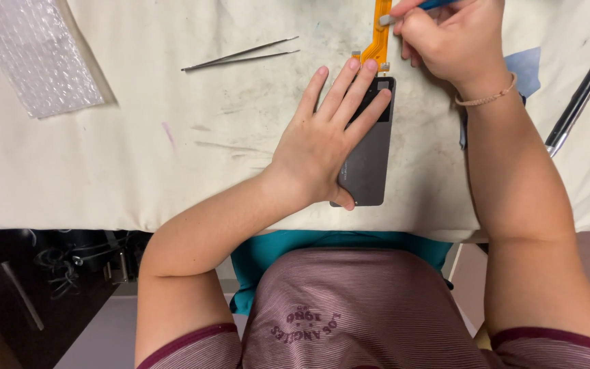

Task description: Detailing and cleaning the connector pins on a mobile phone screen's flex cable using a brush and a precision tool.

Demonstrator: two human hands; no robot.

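Item: grey phone panel (pixel 369 167), flat on cream mat (pixel 138 157) nr table edge, pinned by my left hand (pixel 322 140), fingers spread. Orange flex cable (pixel 379 37) runs off its top; my right hand (pixel 448 37) pinches blue tool (pixel 438 4) at it. Tweezers (pixel 240 55), bubble wrap (pixel 35 55) well left

I see a dark grey phone panel (pixel 369 164) with a black band at its top end, and an orange flex ribbon (pixel 379 34) beyond it. The worktop (pixel 172 157) is cream cloth, smudged with grey marks and a faint purple streak. The tweezers (pixel 240 55) are dark metal grey. The bubble wrap (pixel 35 55) is clear with a dotted pattern. A pale blue scrap (pixel 526 68) lies by the beige bracelet (pixel 487 99). The shirt (pixel 356 314) is maroon with fine pale stripes; the seat (pixel 274 253) is teal.
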